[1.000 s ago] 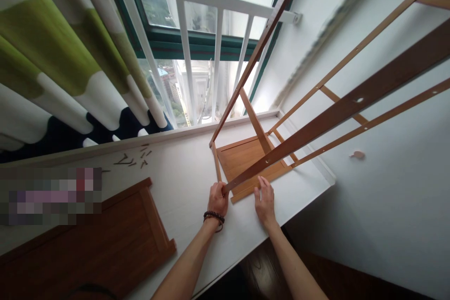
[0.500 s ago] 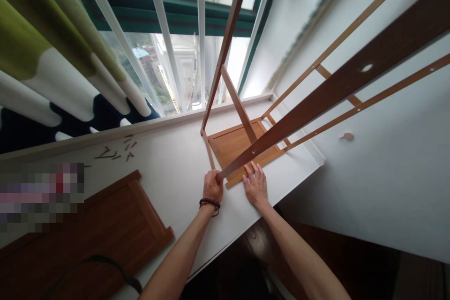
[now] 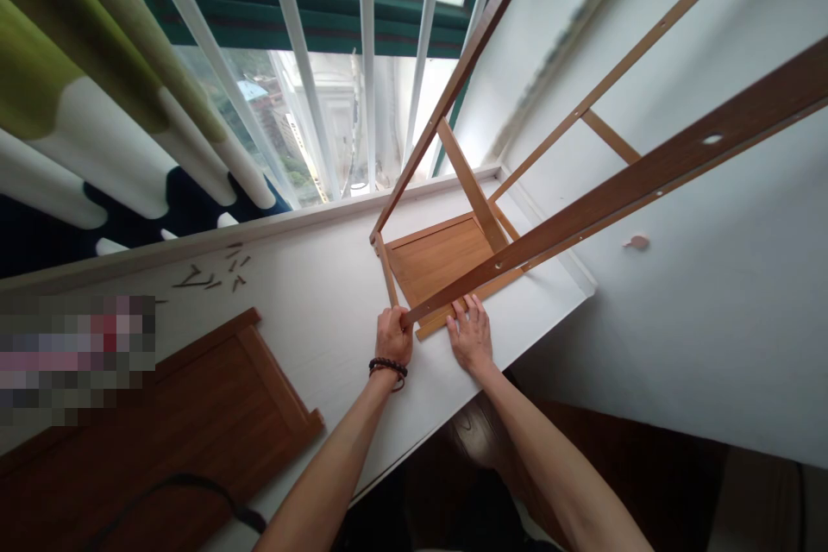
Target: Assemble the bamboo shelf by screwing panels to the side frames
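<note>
My left hand is closed around the near lower end of a brown wooden side frame. Two long rails of this frame slant up to the right, joined by a crosspiece. My right hand lies with fingers spread on the near edge of a wooden panel, which rests flat on the white ledge. At the panel's far right end stands a second side frame, also leaning up to the right and partly hidden behind the first.
Several loose screws or bolts lie on the white ledge. Another wooden panel is at the lower left with a dark strap over it. Behind are a barred window, a curtain and a white wall.
The frame in my left hand has tilted lower and to the right, over the panel. My right hand stays on the panel's near edge.
</note>
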A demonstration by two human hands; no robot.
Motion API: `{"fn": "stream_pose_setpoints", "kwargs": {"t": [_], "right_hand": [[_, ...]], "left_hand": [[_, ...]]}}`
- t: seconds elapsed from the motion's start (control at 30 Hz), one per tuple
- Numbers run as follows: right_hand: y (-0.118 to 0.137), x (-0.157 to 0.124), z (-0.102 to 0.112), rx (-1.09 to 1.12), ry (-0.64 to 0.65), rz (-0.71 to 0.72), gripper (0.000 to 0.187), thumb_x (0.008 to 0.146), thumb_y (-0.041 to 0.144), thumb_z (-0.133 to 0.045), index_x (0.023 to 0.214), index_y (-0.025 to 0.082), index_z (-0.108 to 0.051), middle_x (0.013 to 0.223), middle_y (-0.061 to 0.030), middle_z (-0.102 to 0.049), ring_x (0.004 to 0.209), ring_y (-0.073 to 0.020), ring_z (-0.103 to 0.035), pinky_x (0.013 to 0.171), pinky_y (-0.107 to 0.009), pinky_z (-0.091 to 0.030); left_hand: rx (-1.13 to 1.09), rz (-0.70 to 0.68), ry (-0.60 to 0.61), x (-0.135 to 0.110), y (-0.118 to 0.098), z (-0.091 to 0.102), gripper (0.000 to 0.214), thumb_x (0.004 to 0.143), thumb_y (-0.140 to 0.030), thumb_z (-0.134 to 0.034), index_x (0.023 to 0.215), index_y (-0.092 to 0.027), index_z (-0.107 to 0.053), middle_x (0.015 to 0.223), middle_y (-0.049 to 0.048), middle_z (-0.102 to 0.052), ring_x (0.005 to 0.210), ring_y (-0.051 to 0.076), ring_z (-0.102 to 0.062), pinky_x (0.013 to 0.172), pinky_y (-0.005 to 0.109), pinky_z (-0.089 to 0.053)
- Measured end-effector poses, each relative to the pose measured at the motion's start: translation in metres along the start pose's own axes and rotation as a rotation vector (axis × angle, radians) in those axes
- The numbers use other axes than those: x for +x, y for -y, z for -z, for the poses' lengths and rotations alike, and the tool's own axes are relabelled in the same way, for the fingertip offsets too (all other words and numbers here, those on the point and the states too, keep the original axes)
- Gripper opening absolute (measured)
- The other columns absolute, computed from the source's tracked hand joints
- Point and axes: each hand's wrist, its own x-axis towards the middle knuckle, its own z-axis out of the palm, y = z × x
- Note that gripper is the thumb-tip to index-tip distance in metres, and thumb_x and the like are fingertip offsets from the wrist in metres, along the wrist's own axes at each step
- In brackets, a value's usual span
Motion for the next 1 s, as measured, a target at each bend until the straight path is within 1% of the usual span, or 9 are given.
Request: {"fn": "stream_pose_setpoints", "kwargs": {"t": [0.17,0.4,0.47,0.63,0.83,1.0], "right_hand": [[-0.002,0.001,0.000,-0.001,0.013,-0.007,0.044,0.092,0.035,-0.038,0.133,0.022,-0.045,0.139,-0.0101,-0.039,0.132,-0.0254,-0.024,0.105,-0.044,-0.027],[0.000,0.001,0.009,0.007,0.065,0.015,0.053,0.087,0.044,-0.045,0.135,0.022,-0.042,0.143,-0.0100,-0.033,0.133,-0.0273,-0.023,0.105,-0.045,-0.026],[0.000,0.001,0.010,0.013,0.066,0.010,0.057,0.085,0.048,-0.046,0.136,0.022,-0.041,0.144,-0.0101,-0.033,0.133,-0.0279,-0.023,0.105,-0.046,-0.026],[-0.001,0.001,0.010,0.033,0.058,0.026,0.073,0.077,0.063,-0.050,0.136,0.022,-0.040,0.143,-0.0114,-0.033,0.132,-0.0307,-0.024,0.105,-0.047,-0.026],[-0.001,-0.001,0.007,0.029,0.019,0.048,0.071,0.077,0.064,-0.049,0.133,0.021,-0.045,0.141,-0.0125,-0.037,0.131,-0.0309,-0.026,0.104,-0.048,-0.025],[0.002,0.000,0.008,0.012,0.020,0.055,0.070,0.078,0.063,-0.049,0.134,0.021,-0.044,0.140,-0.0126,-0.038,0.130,-0.0306,-0.028,0.104,-0.048,-0.025]], "left_hand": [[-0.011,-0.003,-0.008,-0.001,0.000,0.000,0.016,0.087,-0.027,-0.042,0.075,-0.022,-0.051,0.073,0.0030,-0.051,0.075,0.020,-0.047,0.069,0.031,-0.041],[-0.008,0.002,-0.022,-0.001,-0.002,0.001,0.016,0.087,-0.027,-0.042,0.074,-0.022,-0.050,0.071,0.0023,-0.051,0.073,0.019,-0.048,0.067,0.030,-0.042],[-0.008,0.005,-0.020,0.000,-0.003,0.001,0.016,0.087,-0.027,-0.042,0.074,-0.021,-0.050,0.071,0.0022,-0.052,0.073,0.019,-0.048,0.067,0.030,-0.042],[-0.011,0.011,-0.018,0.000,-0.004,0.002,0.016,0.087,-0.027,-0.043,0.073,-0.022,-0.049,0.071,0.0018,-0.052,0.073,0.019,-0.049,0.066,0.030,-0.042],[-0.014,0.019,-0.021,0.003,-0.005,0.005,0.015,0.085,-0.027,-0.045,0.072,-0.022,-0.050,0.070,0.0013,-0.052,0.071,0.018,-0.049,0.065,0.030,-0.044],[-0.045,0.019,-0.022,0.004,-0.005,0.007,0.015,0.084,-0.027,-0.045,0.071,-0.022,-0.050,0.069,0.0009,-0.052,0.070,0.018,-0.050,0.064,0.030,-0.044]]}}
